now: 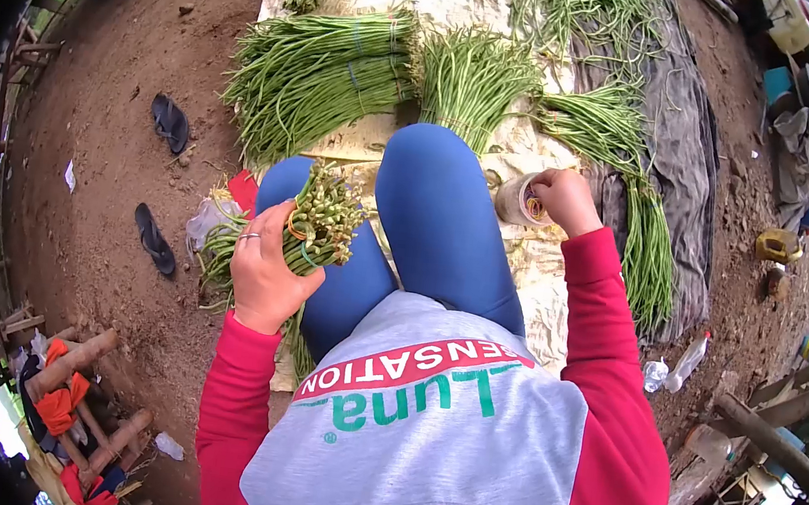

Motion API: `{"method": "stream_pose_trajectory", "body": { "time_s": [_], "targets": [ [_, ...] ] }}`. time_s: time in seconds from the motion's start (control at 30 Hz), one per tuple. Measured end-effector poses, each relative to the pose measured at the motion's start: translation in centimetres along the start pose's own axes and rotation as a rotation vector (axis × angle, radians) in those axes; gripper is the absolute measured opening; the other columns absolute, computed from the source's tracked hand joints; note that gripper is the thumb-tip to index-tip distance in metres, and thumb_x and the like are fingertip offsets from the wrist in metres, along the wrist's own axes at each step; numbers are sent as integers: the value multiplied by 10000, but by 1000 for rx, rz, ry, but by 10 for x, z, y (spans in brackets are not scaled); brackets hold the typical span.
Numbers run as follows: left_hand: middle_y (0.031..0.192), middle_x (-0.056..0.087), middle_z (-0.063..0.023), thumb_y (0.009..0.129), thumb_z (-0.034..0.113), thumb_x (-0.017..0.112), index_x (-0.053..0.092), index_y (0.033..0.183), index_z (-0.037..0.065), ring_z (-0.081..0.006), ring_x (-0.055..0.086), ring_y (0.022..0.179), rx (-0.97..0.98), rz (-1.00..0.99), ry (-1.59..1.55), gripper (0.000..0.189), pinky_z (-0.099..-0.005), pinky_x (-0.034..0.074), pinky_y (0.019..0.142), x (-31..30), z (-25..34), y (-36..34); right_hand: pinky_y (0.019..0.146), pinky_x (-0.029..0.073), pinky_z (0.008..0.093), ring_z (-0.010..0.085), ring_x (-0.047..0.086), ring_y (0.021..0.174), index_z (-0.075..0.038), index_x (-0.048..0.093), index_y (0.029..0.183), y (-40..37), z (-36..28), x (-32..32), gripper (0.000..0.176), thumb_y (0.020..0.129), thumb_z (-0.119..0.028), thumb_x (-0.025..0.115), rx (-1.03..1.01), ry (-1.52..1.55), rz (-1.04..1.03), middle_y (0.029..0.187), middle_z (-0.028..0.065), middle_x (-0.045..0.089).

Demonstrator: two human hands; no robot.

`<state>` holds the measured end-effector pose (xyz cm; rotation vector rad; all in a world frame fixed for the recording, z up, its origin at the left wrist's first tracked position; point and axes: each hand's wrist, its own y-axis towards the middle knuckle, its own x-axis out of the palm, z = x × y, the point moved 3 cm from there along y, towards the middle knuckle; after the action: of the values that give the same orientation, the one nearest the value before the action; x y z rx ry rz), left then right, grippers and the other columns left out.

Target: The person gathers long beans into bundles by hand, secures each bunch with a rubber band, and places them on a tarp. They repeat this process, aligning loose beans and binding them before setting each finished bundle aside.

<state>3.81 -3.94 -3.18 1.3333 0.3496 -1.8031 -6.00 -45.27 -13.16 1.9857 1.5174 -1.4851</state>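
Observation:
My left hand (268, 272), a ring on one finger, is closed around a bundle of long green beans (331, 216) above my left thigh. The cut stem ends face up, and an orange and a green rubber band circle the bundle. My right hand (568, 201) is at the mouth of a whitish tub (510, 201) beside my right knee. Coloured rubber bands (534, 205) show inside the tub. The fingers of that hand are bent together at the rim; what they pinch, if anything, is hidden.
A pale sheet (463, 0) bears a large pile of long beans (325, 74), an upright bunch (474, 81) and loose beans (592, 10). More beans (646, 250) lie on a dark cloth (687, 135) at right. Black sandals (170, 123) rest on the soil at left.

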Motion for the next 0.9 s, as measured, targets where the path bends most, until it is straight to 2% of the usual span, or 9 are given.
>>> {"method": "stream_pose_trajectory", "body": {
  "time_s": [0.07, 0.17, 0.27, 0.4, 0.47, 0.5, 0.63, 0.73, 0.9],
  "targets": [
    [1204, 617, -165, 582, 141, 833, 471, 1347, 62, -372, 612, 1093, -8, -8, 10, 850, -476, 486, 971, -1, 0, 1, 817, 565, 402, 332, 711, 833, -66, 793, 918, 20, 51, 40, 188, 798, -155, 678, -7, -181, -128, 939, 204, 727],
    [1203, 618, -165, 586, 148, 835, 461, 1355, 64, -375, 614, 1088, -18, -28, 21, 859, -476, 488, 971, 0, 2, 6, 880, 544, 432, 357, 684, 994, -151, 756, 1119, 92, 166, 150, 308, 847, -196, 619, -19, -584, -196, 1140, 190, 706],
    [1220, 606, -168, 605, 157, 833, 453, 1373, 68, -377, 609, 1102, -33, -52, 22, 861, -469, 486, 966, 1, 3, 7, 929, 524, 451, 395, 647, 1100, -161, 725, 1190, 51, 8, 74, 348, 887, -250, 578, -69, -698, -707, 1243, 167, 676],
    [1228, 598, -175, 615, 175, 838, 454, 1385, 74, -376, 607, 1104, -56, -52, 30, 867, -464, 491, 946, 1, 2, 9, 939, 521, 445, 392, 651, 1096, -139, 745, 1134, 48, 9, 70, 334, 888, -293, 581, -120, -728, -662, 1230, 182, 677],
    [1226, 602, -182, 606, 186, 847, 455, 1384, 67, -382, 609, 1086, -43, -35, 41, 879, -465, 492, 936, 2, 0, 10, 889, 541, 429, 363, 686, 1004, -119, 754, 1091, 77, 109, 125, 300, 866, -278, 635, 44, -509, -252, 1115, 183, 713],
    [1226, 602, -182, 606, 186, 847, 455, 1384, 67, -382, 609, 1086, -36, -39, 35, 879, -465, 492, 936, 1, 0, 11, 864, 552, 421, 348, 703, 959, -109, 758, 1069, 71, 108, 117, 285, 855, -270, 662, 84, -368, -44, 1057, 183, 731],
    [1206, 608, -189, 617, 173, 830, 432, 1385, 65, -398, 601, 1092, -65, -72, 13, 872, -483, 489, 939, 1, -1, 9, 655, 567, 348, 200, 718, 678, -7, 741, 980, 42, 111, 82, 235, 806, -163, 764, 79, 37, -83, 770, 113, 739],
    [1230, 598, -173, 618, 174, 827, 452, 1377, 58, -390, 588, 1119, -104, -71, 34, 855, -474, 483, 957, 1, -1, 7, 595, 524, 281, 117, 694, 690, 14, 734, 950, 19, 115, 59, 141, 887, -111, 720, 235, 477, -84, 781, 51, 729],
    [1260, 589, -165, 622, 160, 813, 455, 1381, 58, -389, 583, 1139, -122, -53, 50, 845, -471, 477, 975, 0, 1, 3, 600, 470, 231, 87, 691, 734, -27, 733, 984, -6, 113, 42, 141, 896, -137, 734, 316, 741, -92, 829, 26, 738]
  ]
}}
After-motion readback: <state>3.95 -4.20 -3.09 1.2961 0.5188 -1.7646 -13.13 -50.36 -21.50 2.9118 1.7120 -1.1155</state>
